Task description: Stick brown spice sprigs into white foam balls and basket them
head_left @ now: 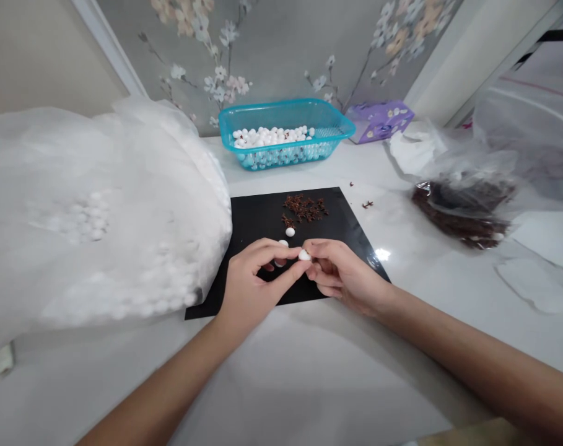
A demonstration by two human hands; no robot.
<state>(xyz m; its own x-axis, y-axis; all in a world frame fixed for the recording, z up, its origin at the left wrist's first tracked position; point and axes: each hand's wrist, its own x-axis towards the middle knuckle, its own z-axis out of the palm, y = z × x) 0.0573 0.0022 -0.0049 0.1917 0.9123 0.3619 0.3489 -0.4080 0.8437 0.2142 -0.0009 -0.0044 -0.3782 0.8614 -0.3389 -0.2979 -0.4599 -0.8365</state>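
Between the thumb and forefinger of my left hand (257,272) is a small white ball (304,255), held above the black mat (257,217). My right hand (341,272) meets the ball from the right, its thumb and fingers pinched together against it. Whatever those fingertips hold is too small and covered to name. Another white ball (290,232) rests on the mat just beyond my hands, and one more (283,243) shows partly behind my left fingers. Past them lies a loose pile of small reddish-brown, branched pieces (306,209).
A blue plastic basket (285,158) of white balls, some with brown bits, stands at the back. Left is a big translucent bag (170,186) of white balls. A purple tissue pack (381,121) and a clear bag of brown pieces (467,214) are right. Stray brown pieces (367,204) lie beside the mat.
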